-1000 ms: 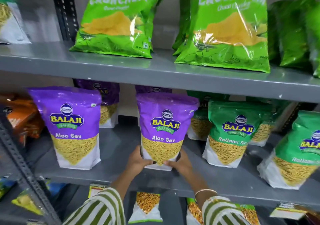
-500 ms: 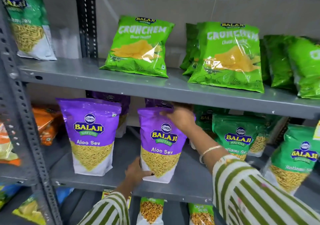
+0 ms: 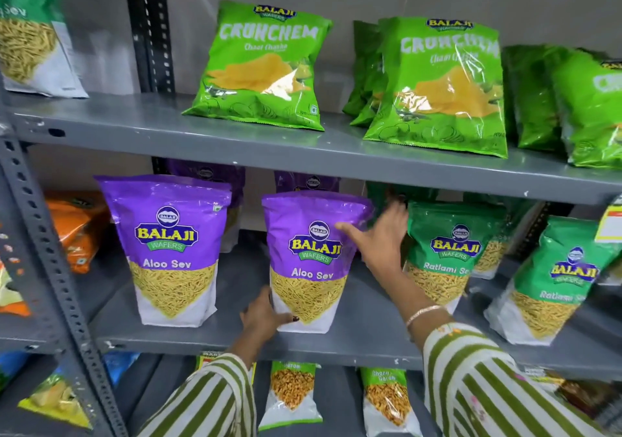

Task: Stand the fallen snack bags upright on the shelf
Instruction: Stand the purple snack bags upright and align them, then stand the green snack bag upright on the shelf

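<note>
A purple Aloo Sev bag point(image 3: 311, 261) stands upright on the middle grey shelf point(image 3: 363, 339). My left hand point(image 3: 266, 315) grips its lower left corner. My right hand point(image 3: 380, 238) is spread open against the bag's upper right side, thumb across the front. A second purple Aloo Sev bag point(image 3: 171, 248) stands upright to the left. Green Ratlami Sev bags point(image 3: 444, 255) stand to the right, one point(image 3: 552, 282) leaning. More purple bags stand behind, partly hidden.
Green Crunchem bags point(image 3: 266, 66) lean back on the upper shelf point(image 3: 235, 147), several more at the right point(image 3: 441, 86). An orange bag point(image 3: 79, 228) lies at the far left. The perforated rack post point(image 3: 43, 255) stands in front left. Small bags point(image 3: 291, 393) hang below.
My right hand moved from the bag's bottom up to its top, then to its upper right side. The view rose, showing more of the upper shelf. My left hand stayed at the lower corner.
</note>
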